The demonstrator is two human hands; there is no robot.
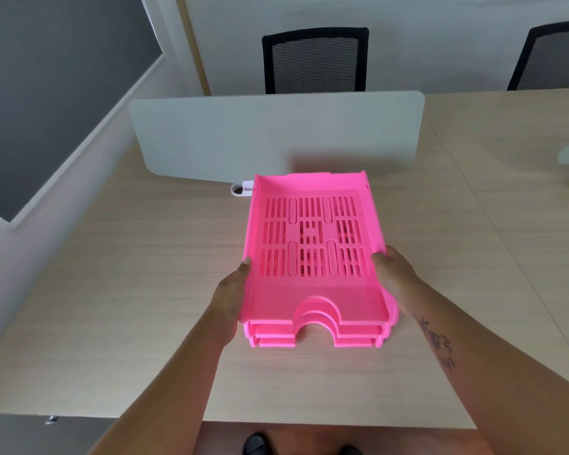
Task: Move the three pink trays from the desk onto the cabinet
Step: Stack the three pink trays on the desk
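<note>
Three pink slotted trays are stacked one inside another over the light wooden desk (128, 290), in the middle of the head view. The top pink tray (312, 290) shows its slotted floor and a curved cut-out at the near edge. The two lower trays (358, 339) show only as rims under it. My left hand (230, 293) grips the stack's left side wall, thumb on the rim. My right hand (396, 277) grips the right side wall. I cannot tell whether the stack rests on the desk or is raised. The cabinet is out of view.
A white divider panel (276, 133) stands across the desk just behind the trays, with a white clamp (242, 188) at its foot. Two black mesh chairs (314, 60) stand beyond it. A grey surface (30, 431) lies at the lower left, below the desk's near edge.
</note>
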